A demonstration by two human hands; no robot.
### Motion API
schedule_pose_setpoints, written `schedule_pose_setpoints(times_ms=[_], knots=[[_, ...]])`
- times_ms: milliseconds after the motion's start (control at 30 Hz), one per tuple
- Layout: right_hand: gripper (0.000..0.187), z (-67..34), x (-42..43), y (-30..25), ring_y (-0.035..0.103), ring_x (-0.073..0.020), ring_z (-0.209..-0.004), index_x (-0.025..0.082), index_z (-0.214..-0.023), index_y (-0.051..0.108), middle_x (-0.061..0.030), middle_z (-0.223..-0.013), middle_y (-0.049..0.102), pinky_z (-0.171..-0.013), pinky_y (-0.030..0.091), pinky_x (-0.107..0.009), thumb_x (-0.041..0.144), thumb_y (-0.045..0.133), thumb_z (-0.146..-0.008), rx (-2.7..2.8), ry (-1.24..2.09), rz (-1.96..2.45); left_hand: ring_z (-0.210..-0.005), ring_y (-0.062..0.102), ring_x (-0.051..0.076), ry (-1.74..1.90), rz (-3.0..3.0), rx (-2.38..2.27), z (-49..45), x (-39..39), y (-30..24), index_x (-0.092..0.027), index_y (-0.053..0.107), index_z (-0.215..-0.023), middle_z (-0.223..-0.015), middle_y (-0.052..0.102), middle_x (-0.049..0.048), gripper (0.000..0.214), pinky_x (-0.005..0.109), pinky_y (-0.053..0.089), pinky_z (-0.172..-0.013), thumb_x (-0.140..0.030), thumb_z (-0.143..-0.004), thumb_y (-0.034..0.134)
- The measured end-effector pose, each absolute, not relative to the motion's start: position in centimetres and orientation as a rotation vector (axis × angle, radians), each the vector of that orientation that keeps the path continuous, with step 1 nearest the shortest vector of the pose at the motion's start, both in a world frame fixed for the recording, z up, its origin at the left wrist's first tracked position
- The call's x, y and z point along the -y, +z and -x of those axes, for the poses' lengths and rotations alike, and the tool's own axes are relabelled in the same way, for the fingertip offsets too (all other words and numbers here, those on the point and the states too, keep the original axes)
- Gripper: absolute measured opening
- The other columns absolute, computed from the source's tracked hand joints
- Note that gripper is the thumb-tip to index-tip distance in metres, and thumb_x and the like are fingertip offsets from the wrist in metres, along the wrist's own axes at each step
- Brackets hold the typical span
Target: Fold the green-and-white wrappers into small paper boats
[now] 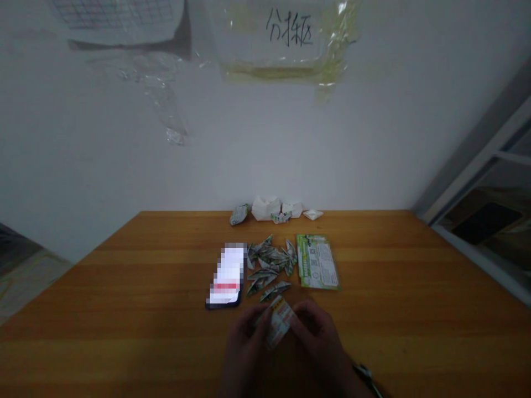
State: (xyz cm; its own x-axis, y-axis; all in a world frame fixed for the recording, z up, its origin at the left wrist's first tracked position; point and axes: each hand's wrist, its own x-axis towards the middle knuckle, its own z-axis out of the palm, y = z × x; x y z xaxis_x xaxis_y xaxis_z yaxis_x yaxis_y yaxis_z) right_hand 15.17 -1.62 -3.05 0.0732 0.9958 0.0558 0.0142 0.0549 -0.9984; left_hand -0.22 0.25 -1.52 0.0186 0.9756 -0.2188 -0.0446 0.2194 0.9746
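Note:
A small folded piece of printed paper [279, 322] is held up between both hands near the front of the wooden table. My left hand [248, 337] pinches its left edge with thumb and fingers. On the opposite edge, my right hand [316, 331] closes its thumb and curled fingers on the same paper. Just beyond lie several folded paper pieces [271, 257], narrow and pointed, printed green and white. To their right rests a flat stack of green and white printed sheets [318, 262].
A phone [227, 275] with a lit screen, partly pixelated, lies left of the folded pieces. Along the wall stand white folded paper shapes [266, 208], a green printed one [239, 214] and a small white boat-like one [313, 214]. A taped sign [288, 33] hangs above the table [124, 309].

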Motion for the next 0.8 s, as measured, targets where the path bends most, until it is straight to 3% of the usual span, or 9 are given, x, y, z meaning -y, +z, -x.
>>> schedule_pose_setpoints(times_ms=[200,333,433,533,667,800], knots=[[0.028,-15.6,1.1,-3.8,0.063,-0.0191,-0.062,0.016,-0.065,0.068,-0.0043,-0.064,0.068,-0.056,0.049,-0.024,0.042,0.071,-0.075,1.036,1.032,1.297,-0.078,0.067,0.024,1.010,-1.030,-1.205,-0.2,0.2,-1.6,-0.015,0.073,-0.084,-0.081,0.075,0.0065,0.041,0.027,0.051,-0.068,-0.053,-0.071,0.070],[0.025,-16.6,0.9,-3.8,0.064,-0.0196,-0.060,0.017,-0.075,0.072,-0.0045,-0.066,0.071,-0.053,0.050,-0.025,0.039,0.062,-0.082,1.018,0.937,1.311,-0.071,0.065,0.025,0.860,-1.066,-1.271,-0.3,0.8,-1.2,-0.015,0.073,-0.064,-0.066,0.072,0.0064,0.051,0.031,0.050,-0.068,-0.063,-0.076,0.058],[0.022,-17.0,0.9,-3.4,0.066,-0.0199,-0.065,0.020,-0.080,0.075,-0.0051,-0.072,0.073,-0.059,0.052,-0.027,0.028,0.056,-0.087,1.255,0.815,1.296,-0.079,0.066,0.028,0.853,-1.027,-1.247,-0.5,1.0,-1.0,-0.018,0.076,-0.070,-0.072,0.075,0.0073,0.052,0.035,0.051,-0.074,-0.065,-0.077,0.054],[0.022,-16.9,1.1,-3.4,0.066,-0.0204,-0.074,0.025,-0.090,0.077,-0.0049,-0.077,0.072,-0.068,0.052,-0.029,0.021,0.056,-0.087,1.617,0.650,1.201,-0.090,0.067,0.030,0.847,-1.042,-1.180,-0.7,0.9,-1.1,-0.021,0.078,-0.083,-0.086,0.078,0.0063,0.041,0.036,0.051,-0.079,-0.058,-0.071,0.067],[0.027,-16.2,1.6,-3.9,0.064,-0.0204,-0.085,0.024,-0.110,0.069,-0.0080,-0.093,0.068,-0.074,0.054,-0.030,0.019,0.052,-0.090,1.697,0.454,1.207,-0.091,0.067,0.030,0.855,-1.025,-1.087,-0.8,0.3,-1.8,-0.022,0.079,-0.084,-0.089,0.079,0.0048,0.029,0.036,0.051,-0.083,-0.045,-0.068,0.075],[0.026,-15.6,2.1,-3.7,0.062,-0.0239,-0.091,0.022,-0.112,0.065,-0.0099,-0.101,0.066,-0.079,0.052,-0.036,0.023,0.062,-0.086,1.832,0.258,1.213,-0.090,0.068,0.028,0.937,-0.841,-1.022,-0.6,-0.2,-2.8,-0.018,0.078,-0.086,-0.089,0.078,0.0079,0.028,0.034,0.051,-0.081,-0.039,-0.068,0.077]])
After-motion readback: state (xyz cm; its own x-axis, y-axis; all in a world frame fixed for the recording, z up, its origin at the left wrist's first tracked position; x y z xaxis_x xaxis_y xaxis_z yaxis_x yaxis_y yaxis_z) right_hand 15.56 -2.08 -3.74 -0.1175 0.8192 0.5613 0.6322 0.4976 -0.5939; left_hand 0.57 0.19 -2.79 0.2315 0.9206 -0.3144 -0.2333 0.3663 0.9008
